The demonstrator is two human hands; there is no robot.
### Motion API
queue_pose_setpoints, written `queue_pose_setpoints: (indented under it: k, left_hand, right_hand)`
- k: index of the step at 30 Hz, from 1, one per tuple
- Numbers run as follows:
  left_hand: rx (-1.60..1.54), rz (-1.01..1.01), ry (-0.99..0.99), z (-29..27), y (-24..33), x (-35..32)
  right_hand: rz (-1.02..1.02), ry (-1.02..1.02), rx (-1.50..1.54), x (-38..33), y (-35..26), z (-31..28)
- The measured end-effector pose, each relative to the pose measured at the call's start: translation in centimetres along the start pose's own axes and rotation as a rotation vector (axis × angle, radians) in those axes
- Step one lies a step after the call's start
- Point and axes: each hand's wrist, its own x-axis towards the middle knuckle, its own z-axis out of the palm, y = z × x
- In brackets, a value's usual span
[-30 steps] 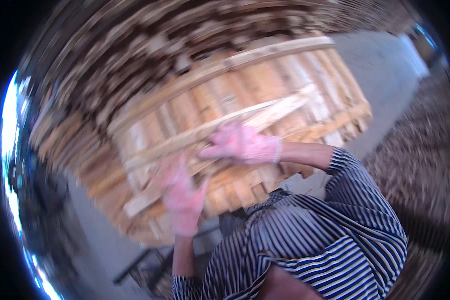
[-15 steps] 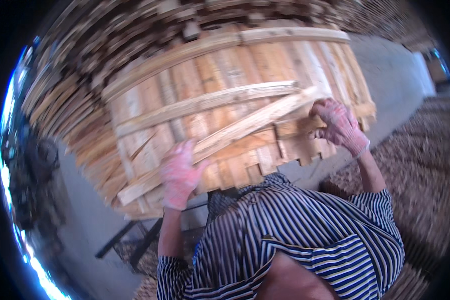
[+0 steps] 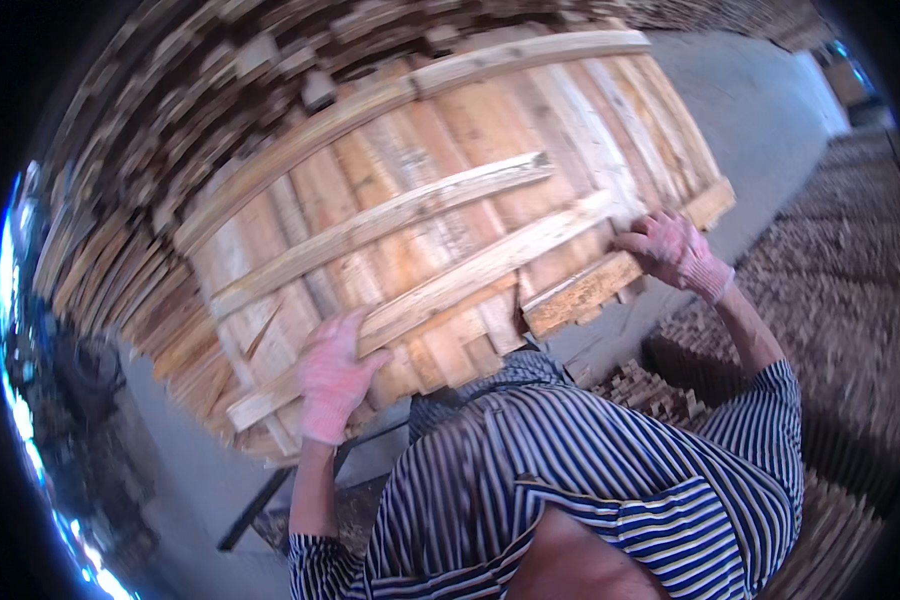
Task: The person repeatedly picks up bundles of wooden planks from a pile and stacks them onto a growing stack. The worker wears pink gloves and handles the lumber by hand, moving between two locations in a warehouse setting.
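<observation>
1. The person leans over a wooden pallet panel made of pale boards laid side by side, with long battens running across them.
2. The left hand, in a pink knit glove, lies flat and spread on the near-left part of the panel, its fingers resting on the lower end of a long diagonal batten. It presses on the wood and does not close around anything.
3. The right hand, also in a pink glove, sits at the near-right corner of the panel, fingers curled over the upper end of that same batten and the panel's edge. Whether it grips fully cannot be told, since the fingertips are hidden by the wood.
4. A short, darker plank lies along the near edge just left of the right hand.
5. A second batten runs above the diagonal one, and a third forms the far edge.
6. Behind the panel rises a blurred stack of timber.
7. A grey concrete floor shows to the right, with rows of small wood pieces beside it.
8. The person wears a blue-and-white striped shirt.
</observation>
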Motion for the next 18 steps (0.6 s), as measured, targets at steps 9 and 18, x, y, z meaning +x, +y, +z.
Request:
queue_pose_setpoints:
  k: [9, 18]
  left_hand:
    - [0.153, 0.069, -0.099, -1.1, -0.7, -1.1]
    - [0.177, 0.086, -0.127, -1.6, -0.1, 1.0]
  right_hand:
    - [0.024, 0.137, 0.036, -0.6, -3.7, 0.5]
    - [0.179, 0.064, -0.004, 0.5, -1.8, 1.9]
